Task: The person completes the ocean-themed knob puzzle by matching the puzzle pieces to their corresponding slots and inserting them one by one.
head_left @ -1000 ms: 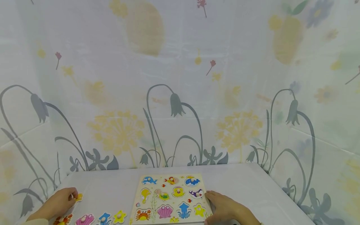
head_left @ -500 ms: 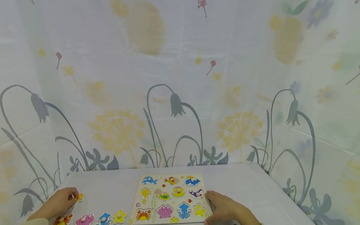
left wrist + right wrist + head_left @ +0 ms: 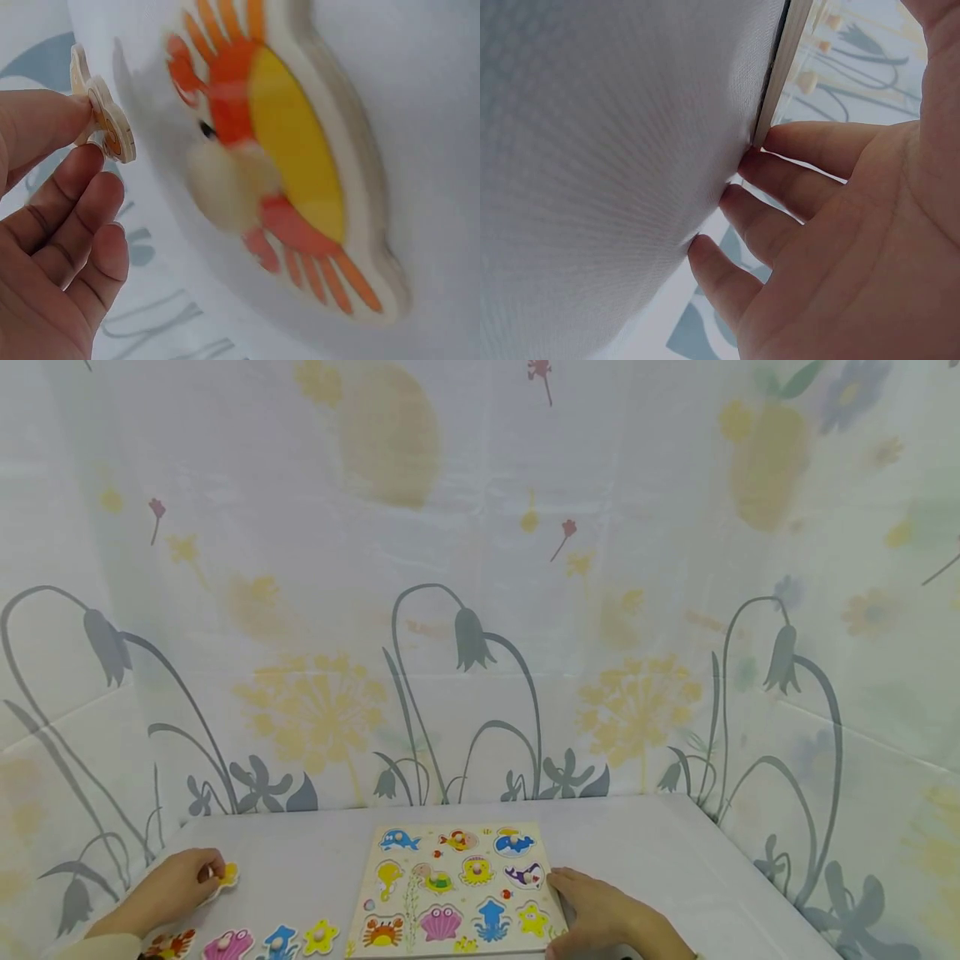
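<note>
My left hand (image 3: pixel 167 887) pinches a yellow knobbed puzzle piece (image 3: pixel 230 874) between thumb and index finger, held up on edge above the white table. Its shape is partly hidden; in the left wrist view the piece (image 3: pixel 112 124) shows a thin wooden edge. Below that hand lies a crab piece (image 3: pixel 300 142) with a round knob. Fingers relaxed, my right hand (image 3: pixel 600 910) rests at the right edge of the wooden sea-animal puzzle board (image 3: pixel 470 898). In the right wrist view its fingertips (image 3: pixel 775 136) touch the board's edge and the tablecloth.
A pink shell piece (image 3: pixel 227 946), a blue squid piece (image 3: pixel 280 942) and a yellow starfish piece (image 3: pixel 320 936) lie in a row left of the board. Knobbed pieces such as the octopus (image 3: pixel 476 871) sit in the board. A flowered curtain (image 3: pixel 480 610) hangs behind the table.
My left hand has shifted slightly right and up, lifting the yellow puzzle piece, more of which shows. My right hand and the board stay where they were.
</note>
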`<state>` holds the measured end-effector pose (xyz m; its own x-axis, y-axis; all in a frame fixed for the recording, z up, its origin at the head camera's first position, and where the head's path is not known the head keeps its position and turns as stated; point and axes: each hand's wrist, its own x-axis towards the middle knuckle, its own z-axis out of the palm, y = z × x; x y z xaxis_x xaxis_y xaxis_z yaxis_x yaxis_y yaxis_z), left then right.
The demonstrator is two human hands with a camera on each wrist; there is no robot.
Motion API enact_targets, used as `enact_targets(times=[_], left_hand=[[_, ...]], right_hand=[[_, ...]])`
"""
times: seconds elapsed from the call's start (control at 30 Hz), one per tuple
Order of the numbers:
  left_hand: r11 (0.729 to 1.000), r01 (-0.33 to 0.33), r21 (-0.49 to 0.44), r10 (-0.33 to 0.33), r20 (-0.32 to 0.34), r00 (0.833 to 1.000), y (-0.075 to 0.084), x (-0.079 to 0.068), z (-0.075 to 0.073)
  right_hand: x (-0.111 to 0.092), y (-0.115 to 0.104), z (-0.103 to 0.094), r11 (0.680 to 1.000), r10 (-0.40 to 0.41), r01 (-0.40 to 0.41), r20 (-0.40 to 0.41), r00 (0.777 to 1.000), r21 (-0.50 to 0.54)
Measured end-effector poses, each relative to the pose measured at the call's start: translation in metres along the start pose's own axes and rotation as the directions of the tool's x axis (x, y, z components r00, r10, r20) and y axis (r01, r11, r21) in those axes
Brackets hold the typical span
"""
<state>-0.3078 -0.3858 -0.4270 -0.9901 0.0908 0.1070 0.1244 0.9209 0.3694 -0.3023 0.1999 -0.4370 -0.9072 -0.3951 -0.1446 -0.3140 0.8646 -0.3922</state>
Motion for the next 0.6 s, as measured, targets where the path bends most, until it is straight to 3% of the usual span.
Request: enact_targets(times=[0.37, 0.6], left_hand=[[0.993, -0.114, 0.016, 0.114, -0.055, 0.992, 0.033, 0.009, 0.010], [0.990, -0.141, -0.015, 0.141, -0.021, 0.990, 0.057, 0.015, 0.017]], right_hand=[[0.002, 0.002, 0.001, 1.000, -0.013, 0.013, -0.001, 1.000, 0.006], [0.002, 0.002, 0.002, 1.000, 0.007, -0.007, 0.006, 1.000, 0.019]])
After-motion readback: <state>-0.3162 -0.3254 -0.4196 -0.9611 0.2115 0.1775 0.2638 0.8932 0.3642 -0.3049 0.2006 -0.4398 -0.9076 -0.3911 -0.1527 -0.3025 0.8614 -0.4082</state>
